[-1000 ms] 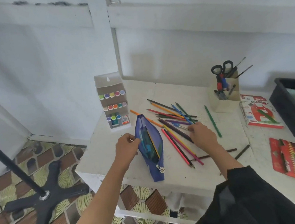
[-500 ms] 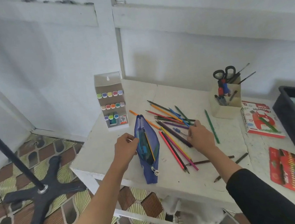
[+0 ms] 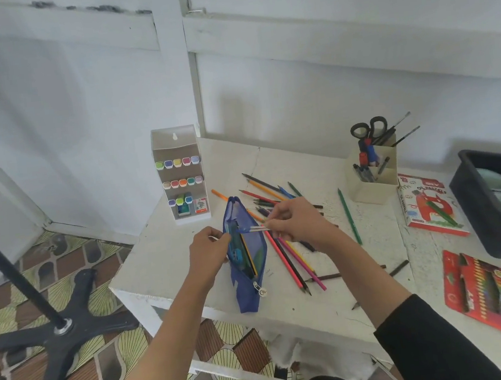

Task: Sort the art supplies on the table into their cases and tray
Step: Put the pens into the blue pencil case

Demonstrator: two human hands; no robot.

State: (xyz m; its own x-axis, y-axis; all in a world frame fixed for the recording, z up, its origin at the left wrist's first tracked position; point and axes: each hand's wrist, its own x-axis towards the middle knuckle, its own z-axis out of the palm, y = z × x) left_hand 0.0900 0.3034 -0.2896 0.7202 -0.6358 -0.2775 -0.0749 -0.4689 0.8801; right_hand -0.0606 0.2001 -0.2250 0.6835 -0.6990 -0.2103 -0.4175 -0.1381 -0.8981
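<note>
My left hand (image 3: pixel 209 250) pinches the rim of the blue pouch (image 3: pixel 252 296) so its mouth gapes; my right hand (image 3: pixel 296 222) grips a blue-tipped pen (image 3: pixel 252 229), aimed inside.

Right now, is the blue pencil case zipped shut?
No: the blue pencil case lies unzipped, mouth gaping, the left hand holding one edge and the right hand holding pencils at the opening.
</note>
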